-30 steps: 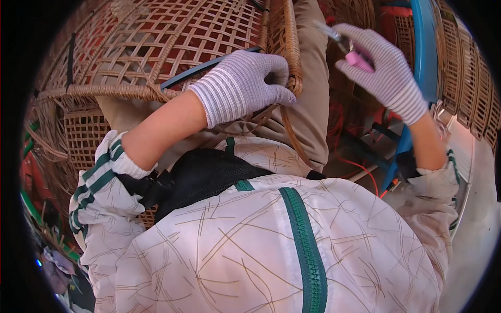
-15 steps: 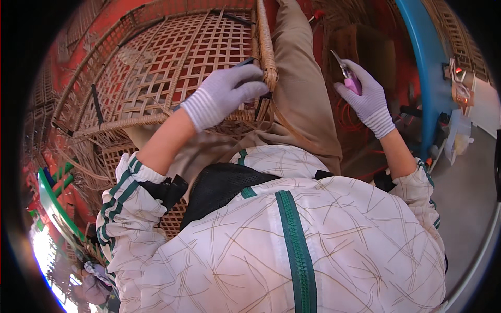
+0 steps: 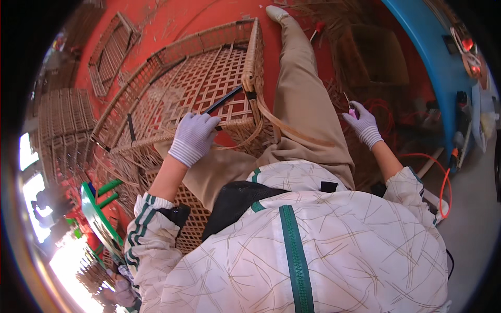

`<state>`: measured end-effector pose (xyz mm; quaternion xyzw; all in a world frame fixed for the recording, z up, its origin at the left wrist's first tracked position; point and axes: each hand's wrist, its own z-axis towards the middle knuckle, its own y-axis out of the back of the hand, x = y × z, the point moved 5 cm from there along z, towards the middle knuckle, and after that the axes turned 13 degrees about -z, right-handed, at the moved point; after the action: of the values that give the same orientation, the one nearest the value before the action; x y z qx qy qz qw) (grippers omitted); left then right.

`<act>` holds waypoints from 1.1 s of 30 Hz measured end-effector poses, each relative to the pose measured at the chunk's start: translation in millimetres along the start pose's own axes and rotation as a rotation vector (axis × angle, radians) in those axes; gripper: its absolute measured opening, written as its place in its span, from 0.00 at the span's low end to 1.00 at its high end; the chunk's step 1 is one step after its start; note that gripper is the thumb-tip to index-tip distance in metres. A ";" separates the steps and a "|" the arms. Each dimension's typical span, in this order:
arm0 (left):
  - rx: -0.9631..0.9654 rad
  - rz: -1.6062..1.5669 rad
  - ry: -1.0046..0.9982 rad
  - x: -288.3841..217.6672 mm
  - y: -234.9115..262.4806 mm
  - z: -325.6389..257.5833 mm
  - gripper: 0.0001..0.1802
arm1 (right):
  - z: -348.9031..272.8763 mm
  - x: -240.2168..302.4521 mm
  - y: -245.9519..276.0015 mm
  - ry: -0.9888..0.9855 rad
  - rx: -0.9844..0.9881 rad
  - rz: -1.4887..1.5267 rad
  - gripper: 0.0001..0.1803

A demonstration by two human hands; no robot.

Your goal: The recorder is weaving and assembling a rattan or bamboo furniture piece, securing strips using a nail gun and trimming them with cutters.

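Note:
Across my left thigh lies a shallow wicker basket (image 3: 182, 88) with an open lattice bottom and dark frame bars. My left hand (image 3: 194, 139), in a pale lilac knit glove, is closed over the basket's near edge, next to a dark bar (image 3: 223, 100). A loose flat cane strip (image 3: 292, 130) runs from the bound corner (image 3: 252, 86) over my right thigh. Off to the right, my right hand (image 3: 364, 128), gloved the same way, is closed round pink-handled cutters (image 3: 353, 111). Their metal tip points up and away from the basket.
Stacked wicker pieces (image 3: 65, 120) stand at the left, and another frame (image 3: 111, 52) lies on the red floor (image 3: 198, 18). A brown box (image 3: 377, 56) sits beyond my right hand. A blue curved surface (image 3: 425, 57) and an orange cord (image 3: 444, 193) are at the right.
My left hand has moved left from the basket's bound corner to its near edge. The right hand still holds the cutters, at my right. The view has shifted, showing more floor.

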<state>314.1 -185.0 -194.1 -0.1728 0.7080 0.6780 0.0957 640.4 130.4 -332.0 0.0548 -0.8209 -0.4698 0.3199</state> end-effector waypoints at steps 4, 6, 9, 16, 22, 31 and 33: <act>-0.010 0.013 -0.016 -23.5 29.3 21.9 0.18 | 1.7 -36.7 -19.8 0.035 -0.039 0.007 0.33; -0.003 -0.004 -0.023 -42.3 52.4 33.5 0.18 | 7.6 -48.7 -36.2 0.016 0.022 -0.054 0.33; 0.009 -0.102 -0.026 -49.9 67.0 45.8 0.19 | 20.5 -84.3 -76.7 -0.102 0.083 -0.221 0.31; -0.080 -0.280 0.079 -38.6 96.9 47.7 0.21 | 29.2 -37.6 -72.9 -0.255 0.184 -0.245 0.39; -0.137 -0.263 0.002 -37.2 100.0 57.4 0.22 | 36.2 -28.5 -71.7 -0.190 0.178 -0.313 0.39; -0.073 -0.255 -0.009 -33.7 95.4 38.8 0.23 | -2.4 178.2 104.9 0.547 -0.186 0.381 0.25; -0.082 -0.245 -0.017 -35.5 99.8 26.3 0.23 | -31.5 229.0 134.2 0.691 -0.168 0.401 0.26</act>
<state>306.9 -152.7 -90.1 -0.2560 0.6524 0.6911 0.1767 506.1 91.9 -104.1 0.0220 -0.6185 -0.4174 0.6654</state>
